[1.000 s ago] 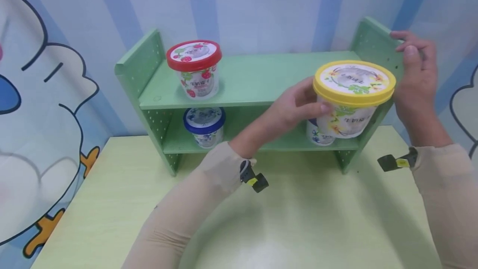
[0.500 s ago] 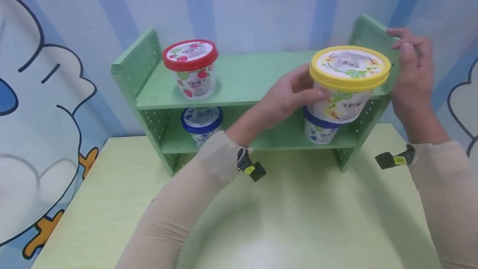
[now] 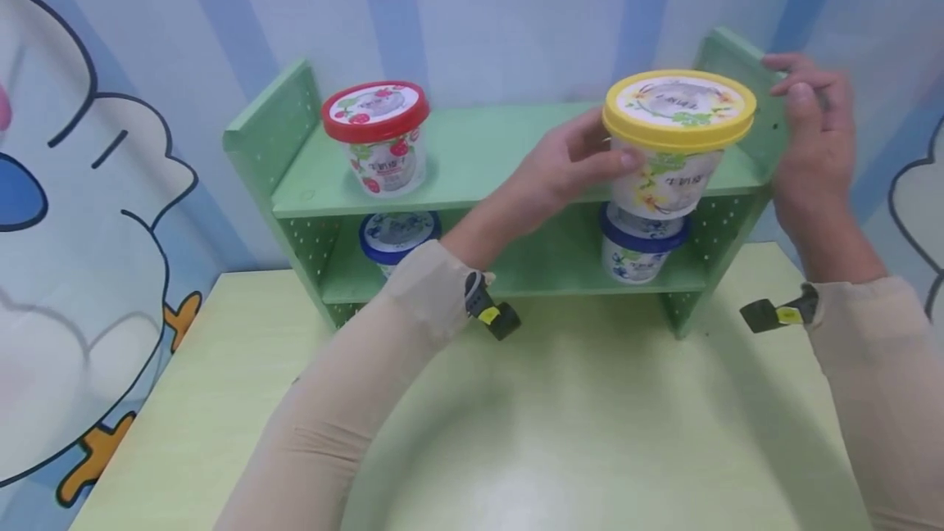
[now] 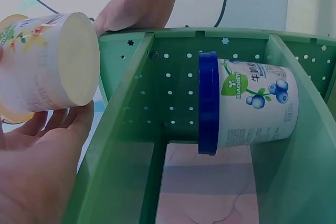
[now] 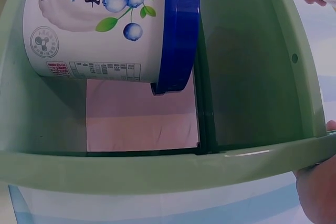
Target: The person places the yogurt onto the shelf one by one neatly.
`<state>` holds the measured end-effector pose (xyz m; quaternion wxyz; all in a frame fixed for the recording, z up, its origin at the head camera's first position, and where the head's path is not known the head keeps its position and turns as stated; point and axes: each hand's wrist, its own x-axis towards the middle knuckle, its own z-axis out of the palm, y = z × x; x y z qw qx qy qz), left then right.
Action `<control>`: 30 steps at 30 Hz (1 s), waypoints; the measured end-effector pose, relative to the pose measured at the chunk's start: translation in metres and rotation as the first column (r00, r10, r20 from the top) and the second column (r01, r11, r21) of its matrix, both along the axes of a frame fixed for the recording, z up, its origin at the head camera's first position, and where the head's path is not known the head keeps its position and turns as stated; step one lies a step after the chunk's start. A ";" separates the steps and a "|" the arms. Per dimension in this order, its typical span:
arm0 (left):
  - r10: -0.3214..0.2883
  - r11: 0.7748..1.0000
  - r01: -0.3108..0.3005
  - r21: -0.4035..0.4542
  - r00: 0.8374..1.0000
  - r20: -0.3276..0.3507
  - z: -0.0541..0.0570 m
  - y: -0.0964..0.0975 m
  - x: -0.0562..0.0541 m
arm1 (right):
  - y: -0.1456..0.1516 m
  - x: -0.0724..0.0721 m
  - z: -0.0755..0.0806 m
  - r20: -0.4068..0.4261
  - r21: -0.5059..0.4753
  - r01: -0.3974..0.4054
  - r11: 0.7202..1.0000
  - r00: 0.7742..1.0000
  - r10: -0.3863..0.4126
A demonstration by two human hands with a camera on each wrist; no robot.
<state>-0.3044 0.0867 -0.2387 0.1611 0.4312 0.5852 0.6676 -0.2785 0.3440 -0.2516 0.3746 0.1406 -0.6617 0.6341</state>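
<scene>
A yellow-lidded tub (image 3: 667,162) with a flower print is held upright in my left hand (image 3: 560,158), thumb in front and fingers around its side. It hangs over the right part of the green shelf (image 3: 479,154), and its pale underside shows in the left wrist view. My right hand (image 3: 814,138) holds the top of the shelf's right side panel (image 3: 737,64), with fingertips over the edge. Below the yellow-lidded tub, a blue-lidded blueberry tub (image 4: 257,103) stands on the lower board, its lid partly hidden in the head view.
A red-lidded strawberry tub (image 3: 387,158) stands on the upper board at the left. Under it sits another blue-lidded tub (image 3: 398,236), partly covered by my left sleeve. The shelf stands on a pale table (image 3: 560,424) against a striped wall (image 3: 509,15).
My left hand has lifted the yellow-lidded tub up and slightly left, uncovering more of the blue-lidded tub below. The right hand stays at the side panel.
</scene>
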 end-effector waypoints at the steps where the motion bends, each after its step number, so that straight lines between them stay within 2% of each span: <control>1: -0.001 1.000 0.001 0.000 1.000 -0.005 0.000 -0.001 -0.001 | 0.000 0.000 0.000 0.001 0.011 -0.004 1.000 1.000 0.004; 4: 0.002 1.000 -0.002 -0.010 1.000 -0.019 0.001 -0.002 -0.003 | -0.001 0.001 -0.001 0.014 0.012 -0.027 1.000 1.000 0.027; 8: 0.013 0.999 -0.014 -0.036 0.999 -0.030 0.003 -0.001 -0.006 | 0.000 0.001 -0.002 0.026 0.036 -0.003 0.999 1.000 0.002; 17: 0.006 0.998 -0.007 -0.069 1.000 -0.022 0.012 0.003 -0.008 | 0.003 0.000 -0.002 0.019 -0.007 -0.046 0.999 0.999 0.046; 25: 0.008 0.994 -0.012 -0.111 0.999 -0.033 0.016 0.005 -0.011 | 0.003 0.004 -0.002 0.040 0.034 -0.010 0.999 0.999 0.009; 30: 0.004 0.989 -0.010 -0.144 0.999 -0.042 0.019 0.008 -0.014 | 0.003 0.003 -0.001 0.021 0.000 -0.043 0.999 0.999 0.043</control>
